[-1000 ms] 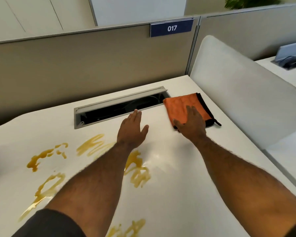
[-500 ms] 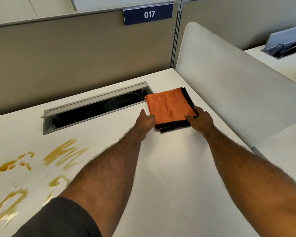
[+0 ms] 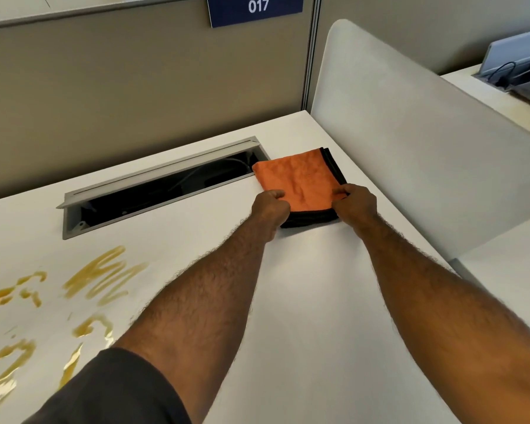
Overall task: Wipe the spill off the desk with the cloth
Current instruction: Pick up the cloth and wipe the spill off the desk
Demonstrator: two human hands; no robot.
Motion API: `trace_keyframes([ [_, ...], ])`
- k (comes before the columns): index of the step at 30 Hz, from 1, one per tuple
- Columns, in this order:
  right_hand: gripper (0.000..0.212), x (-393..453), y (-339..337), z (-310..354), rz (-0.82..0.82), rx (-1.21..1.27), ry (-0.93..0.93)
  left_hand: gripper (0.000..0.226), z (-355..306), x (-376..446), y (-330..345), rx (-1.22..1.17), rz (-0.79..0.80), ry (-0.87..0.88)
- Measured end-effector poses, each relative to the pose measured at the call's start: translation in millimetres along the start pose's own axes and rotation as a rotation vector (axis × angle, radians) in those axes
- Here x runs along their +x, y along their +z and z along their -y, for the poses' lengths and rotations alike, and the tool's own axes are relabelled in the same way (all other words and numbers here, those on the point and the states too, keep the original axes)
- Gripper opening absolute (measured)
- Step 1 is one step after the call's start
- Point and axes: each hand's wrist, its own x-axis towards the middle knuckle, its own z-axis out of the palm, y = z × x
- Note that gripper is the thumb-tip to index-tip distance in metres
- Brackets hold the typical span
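Note:
A folded orange cloth [image 3: 299, 180] with a black hem lies flat on the white desk [image 3: 303, 301], at the back right next to the cable slot. My left hand [image 3: 270, 206] pinches the cloth's near left corner. At the near right corner my right hand [image 3: 355, 203] grips the black edge. Amber-brown spill [image 3: 101, 280] streaks the desk's left side, well away from the cloth; my left arm hides part of it.
An open grey cable slot [image 3: 153, 185] with wires inside is cut into the desk behind the spill. A tan partition [image 3: 135, 81] labelled 017 closes the back. A white rounded divider [image 3: 410, 142] walls the right side.
Both hands have closed on the cloth's near corners; a second ago the left lay open on the desk and the right rested flat on the cloth. The view shifted right.

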Motion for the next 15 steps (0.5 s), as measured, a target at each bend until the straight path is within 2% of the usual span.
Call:
trace_keyframes([
  [6,0.045,-12,-2,45,-0.052,0.006,-0.124,0.062,-23,-20,-28,0.234,-0.048,0.239],
  [10,0.048,-27,10,79,-0.057,-0.012,-0.235,0.062,-25,-37,-67,0.320,-0.099,0.320],
  [15,0.044,-62,50,127,-0.016,-0.016,-0.344,0.063,-9,-63,-135,0.392,-0.240,0.365],
])
